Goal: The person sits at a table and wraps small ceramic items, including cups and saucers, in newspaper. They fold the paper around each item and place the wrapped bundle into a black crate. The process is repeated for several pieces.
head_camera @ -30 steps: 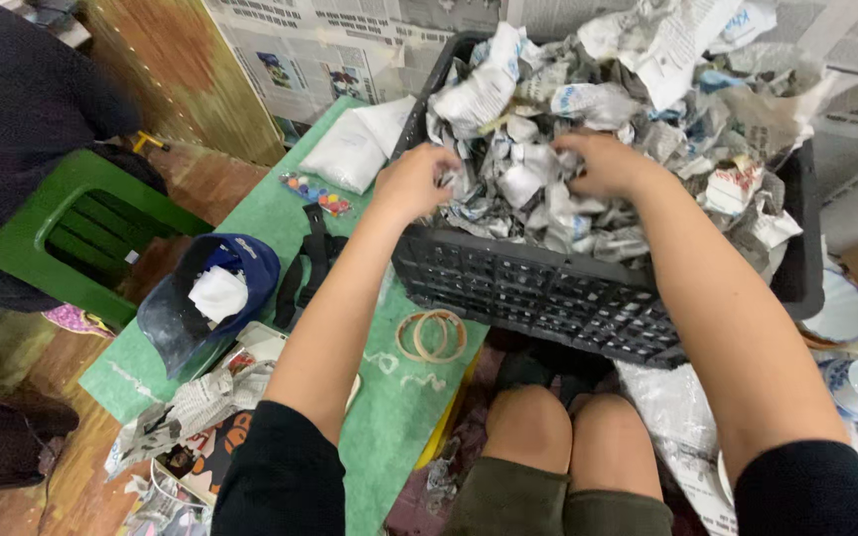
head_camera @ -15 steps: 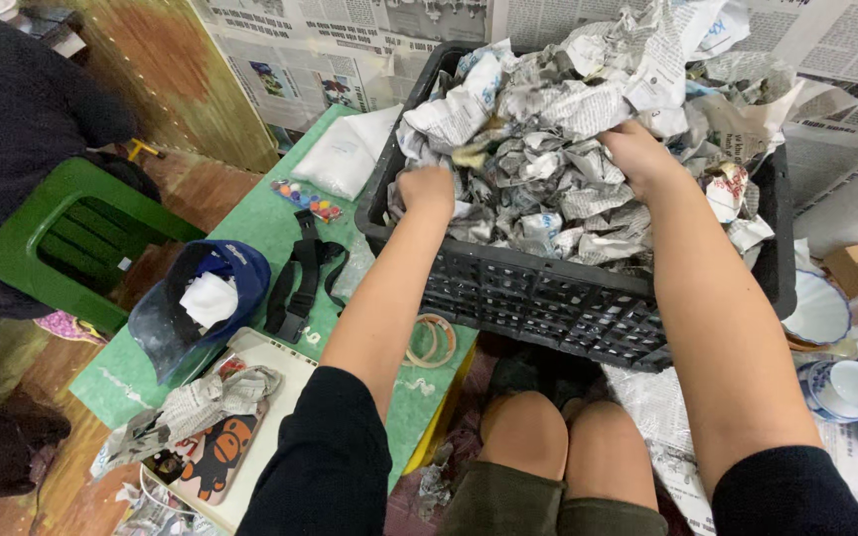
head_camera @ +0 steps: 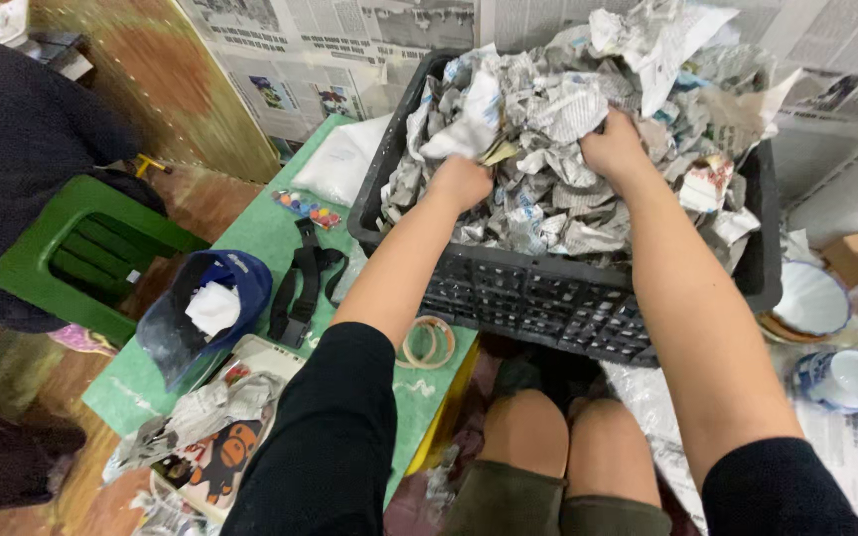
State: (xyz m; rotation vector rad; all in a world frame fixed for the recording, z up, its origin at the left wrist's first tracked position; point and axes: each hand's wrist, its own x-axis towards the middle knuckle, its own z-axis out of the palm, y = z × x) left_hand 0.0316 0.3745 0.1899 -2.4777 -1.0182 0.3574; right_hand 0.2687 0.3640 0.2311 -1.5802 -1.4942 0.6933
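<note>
Knees: bare knees (head_camera: 573, 437) sit lowest in the view, tucked under the near wall of the crate.
Low table: green table top (head_camera: 250, 248) at the person's left carries a blue cap (head_camera: 201, 308), a black strap (head_camera: 300, 283), rolls of tape (head_camera: 429, 342), a strip of paint pots (head_camera: 307, 209) and a white bag (head_camera: 345, 159).
Cups: blue-and-white cups (head_camera: 841, 377) and a bowl (head_camera: 811, 298) stand on the floor at the right, apart from the crate.
Crate: black plastic crate (head_camera: 548, 298) is heaped to above its rim with crumpled newspaper wads (head_camera: 548, 129); whether cups lie wrapped inside them cannot be told.
Left hand: left hand (head_camera: 461, 182) is buried at the near-left of the heap, fingers curled shut around a wad.
Right hand: right hand (head_camera: 613, 149) is pressed into the middle of the heap, fingers sunk and closed on paper.
Bystander: another person in dark clothes (head_camera: 22, 149) sits by a green stool (head_camera: 71, 248) at the far left, hands out of sight.
Progress: judging by the full heap, the sorting looks barely begun; nothing has been lifted clear of the crate, and nearly all the paper is left to go through.
Change: against half a second ago, both hands sit closer together and nearer the middle of the heap, and the right has drawn back from the far side; the crate and the table things lie as they did.
</note>
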